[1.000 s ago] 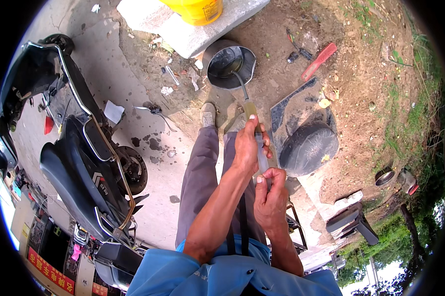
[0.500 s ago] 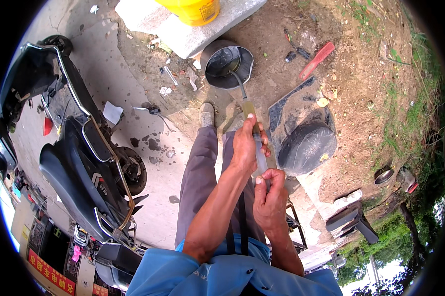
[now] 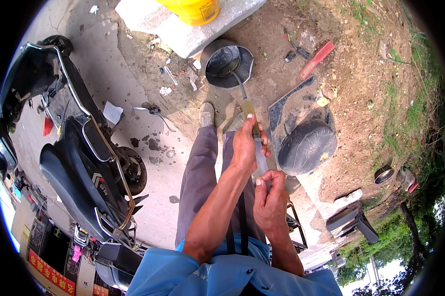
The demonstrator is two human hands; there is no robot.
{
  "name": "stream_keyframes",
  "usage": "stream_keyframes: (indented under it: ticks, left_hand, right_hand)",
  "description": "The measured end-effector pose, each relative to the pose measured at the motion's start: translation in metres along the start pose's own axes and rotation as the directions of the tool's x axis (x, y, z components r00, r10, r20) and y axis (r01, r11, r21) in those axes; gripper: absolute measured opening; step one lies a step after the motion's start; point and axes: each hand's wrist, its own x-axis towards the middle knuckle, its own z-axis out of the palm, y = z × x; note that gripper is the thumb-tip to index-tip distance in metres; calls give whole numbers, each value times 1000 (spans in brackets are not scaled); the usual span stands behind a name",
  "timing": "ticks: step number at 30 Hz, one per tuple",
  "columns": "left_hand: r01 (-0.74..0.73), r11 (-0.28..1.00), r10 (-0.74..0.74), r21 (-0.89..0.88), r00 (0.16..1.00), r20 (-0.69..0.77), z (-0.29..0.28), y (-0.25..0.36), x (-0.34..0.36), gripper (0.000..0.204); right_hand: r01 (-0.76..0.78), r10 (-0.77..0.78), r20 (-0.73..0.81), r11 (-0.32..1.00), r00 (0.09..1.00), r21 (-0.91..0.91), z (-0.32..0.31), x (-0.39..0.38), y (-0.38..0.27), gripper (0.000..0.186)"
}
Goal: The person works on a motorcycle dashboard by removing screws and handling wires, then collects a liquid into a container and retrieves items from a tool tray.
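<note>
My left hand [image 3: 247,145] is wrapped round the barrel of a large plastic syringe [image 3: 248,109], which holds yellowish-brown liquid. My right hand [image 3: 269,202] pinches the end of its pale plunger [image 3: 259,163], below my left hand. A grey tube [image 3: 241,84] runs from the syringe tip down into a dark metal container [image 3: 229,66] on the ground, with some liquid inside it. Both my hands are closed, and part of the plunger's end is hidden by my fingers.
A black scooter [image 3: 72,180] stands at the left. A yellow bucket [image 3: 193,9] sits on a white block [image 3: 239,19]. At the right lie a red-handled tool [image 3: 316,59], a dark flat board [image 3: 281,111], a black round cushion-like object [image 3: 306,148] and black angled pieces [image 3: 350,222].
My two hands are very slightly farther apart along the syringe, with the plunger a touch further out. The surroundings have shifted marginally in the view.
</note>
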Motion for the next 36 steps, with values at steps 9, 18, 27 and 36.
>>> stream_keyframes:
  ticks: [9, 18, 27, 36]
  left_hand:
    - [1, 1000, -1, 22, 1000, -9, -1, -2, 1, 40]
    - [-10, 1000, 10, -1, 1000, 17, -6, -2, 3, 45]
    - [-20, 964, 13, 266, 999, 29, -13, -1, 13, 39]
    - [-156, 793, 116, 589, 988, 104, -33, -22, 18, 34]
  right_hand:
    - [36, -36, -13, 999, 999, -13, 0, -2, 0, 20]
    - [20, -20, -8, 1000, 1000, -10, 2, -3, 0, 20]
    - [-148, 129, 72, 865, 989, 479, 12, -4, 39, 25]
    - [-245, 127, 225, 730, 966, 638, 7, 2, 70, 48]
